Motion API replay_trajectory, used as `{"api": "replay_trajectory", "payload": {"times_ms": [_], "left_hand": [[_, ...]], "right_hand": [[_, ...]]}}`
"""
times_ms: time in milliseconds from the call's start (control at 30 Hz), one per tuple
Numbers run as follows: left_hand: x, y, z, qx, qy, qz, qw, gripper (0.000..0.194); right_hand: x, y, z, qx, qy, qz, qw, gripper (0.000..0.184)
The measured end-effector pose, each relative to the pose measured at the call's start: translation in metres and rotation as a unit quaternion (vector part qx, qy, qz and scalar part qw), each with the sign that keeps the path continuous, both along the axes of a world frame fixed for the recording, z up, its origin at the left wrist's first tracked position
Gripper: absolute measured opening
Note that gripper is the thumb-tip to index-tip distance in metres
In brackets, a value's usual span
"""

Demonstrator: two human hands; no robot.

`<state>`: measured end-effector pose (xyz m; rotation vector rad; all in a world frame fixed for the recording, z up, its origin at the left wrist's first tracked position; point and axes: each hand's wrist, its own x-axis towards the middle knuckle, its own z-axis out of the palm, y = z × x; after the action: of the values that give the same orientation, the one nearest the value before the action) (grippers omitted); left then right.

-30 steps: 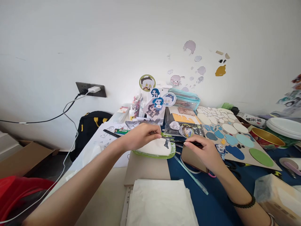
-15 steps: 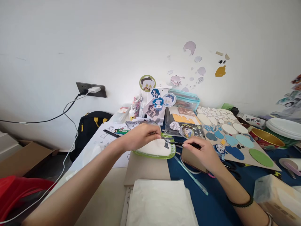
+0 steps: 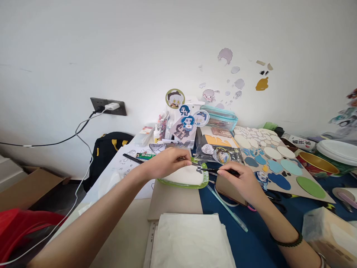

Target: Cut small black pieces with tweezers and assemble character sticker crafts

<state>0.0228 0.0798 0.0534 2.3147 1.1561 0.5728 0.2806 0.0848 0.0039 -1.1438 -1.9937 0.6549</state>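
Note:
My left hand [image 3: 170, 162] is closed in a pinch on slim dark tweezers [image 3: 192, 163], whose tips point right over a green-rimmed tray [image 3: 184, 185] with a white inside. A small dark cutout piece [image 3: 199, 169] is at the tweezer tips, partly hidden. My right hand [image 3: 237, 176], at the tray's right side, pinches a thin black pen-like tool [image 3: 212, 170]. This tool's tip points left and meets or nearly meets the cutout; whether it touches is too small to tell.
White sheets [image 3: 192, 238] lie stacked in front of me. On the right, a board [image 3: 281, 175] carries many coloured cutouts. A phone [image 3: 228, 190], a teal pen [image 3: 231, 212] and scissors [image 3: 276, 201] are near my right hand. A plastic pouch [image 3: 206, 152] sits behind the tray.
The small dark cutout has tilted or turned at the tool tips and shows less of its shape. Both hands stay almost in place, the tools still gripped.

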Motion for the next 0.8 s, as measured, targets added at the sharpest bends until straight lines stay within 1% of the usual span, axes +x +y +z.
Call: {"api": "replay_trajectory", "payload": {"times_ms": [133, 333, 467, 800], "left_hand": [[0.0008, 0.0003, -0.0016, 0.012, 0.001, -0.01, 1.0, 0.033], [0.001, 0.0001, -0.0012, 0.03, 0.018, -0.011, 0.999, 0.027], [0.0008, 0.0006, -0.0024, 0.036, 0.021, -0.008, 0.999, 0.027], [-0.0004, 0.0014, -0.0008, 0.032, 0.02, 0.0, 0.999, 0.026]], "right_hand": [[-0.0009, -0.0008, 0.0007, -0.002, -0.005, 0.0, 1.0, 0.019], [0.0013, 0.0006, -0.0001, -0.022, -0.01, 0.022, 0.999, 0.021], [0.0034, 0.0025, -0.0008, -0.029, -0.016, 0.03, 0.999, 0.022], [0.0063, 0.0044, 0.0001, -0.054, -0.018, 0.036, 0.998, 0.021]]}}
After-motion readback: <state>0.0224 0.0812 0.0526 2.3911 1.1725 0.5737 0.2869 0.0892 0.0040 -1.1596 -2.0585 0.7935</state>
